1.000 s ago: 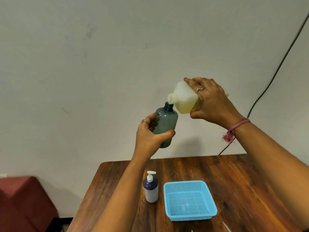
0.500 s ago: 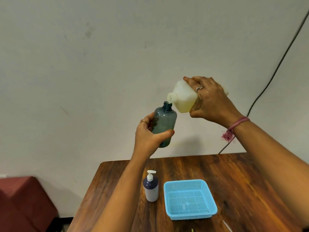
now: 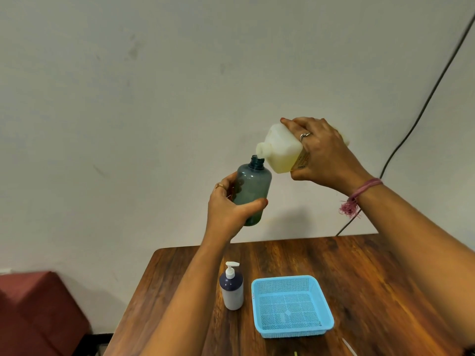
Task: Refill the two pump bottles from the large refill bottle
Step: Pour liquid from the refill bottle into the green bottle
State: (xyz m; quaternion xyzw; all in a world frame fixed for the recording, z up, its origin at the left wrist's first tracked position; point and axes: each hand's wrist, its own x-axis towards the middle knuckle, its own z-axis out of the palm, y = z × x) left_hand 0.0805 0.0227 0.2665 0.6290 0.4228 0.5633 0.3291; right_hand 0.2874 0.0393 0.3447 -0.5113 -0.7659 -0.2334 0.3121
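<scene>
Teal bottle [image 3: 253, 188] in left hand [image 3: 228, 211], refill bottle [image 3: 281, 150] tilted above.

So the surface here is a dark brown wooden table with rounded corners [image 3: 359, 273], filling the lower middle and lower right of the frame. Standing upright on it, lower centre, is a small pump bottle with a dark navy top, pale grey body and white pump head [image 3: 231, 289]. Just beside that, to its right, sits a light blue square plastic mesh basket [image 3: 291, 305], not touching it.
</scene>
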